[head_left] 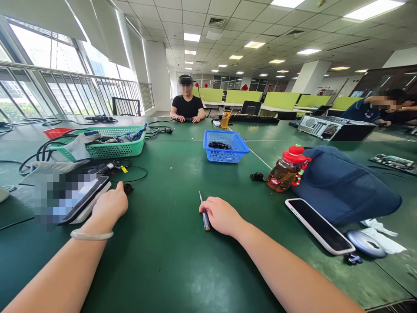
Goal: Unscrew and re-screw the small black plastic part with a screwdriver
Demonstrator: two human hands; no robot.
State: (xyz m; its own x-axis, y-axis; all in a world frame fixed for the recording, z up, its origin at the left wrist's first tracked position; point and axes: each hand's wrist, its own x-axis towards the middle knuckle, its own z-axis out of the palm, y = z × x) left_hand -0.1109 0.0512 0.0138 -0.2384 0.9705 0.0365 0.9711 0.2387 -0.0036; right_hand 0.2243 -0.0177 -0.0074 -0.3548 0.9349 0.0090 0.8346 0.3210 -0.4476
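My left hand (110, 203) rests closed on the green table (169, 256), against the edge of a flat tablet-like device (85, 199). A small black part (128, 188) lies just past its knuckles; whether the fingers touch it is hidden. A pale bangle circles that wrist. My right hand (221, 214) is closed on a thin screwdriver (204, 214), which lies on the table with its tip pointing away from me.
A blue basket (224, 146) with black parts and a green basket (107, 141) with cables stand further back. At right are an amber bottle with a red lid (286, 170), a dark blue bag (342, 187) and a phone (319, 225). Two people sit across the tables.
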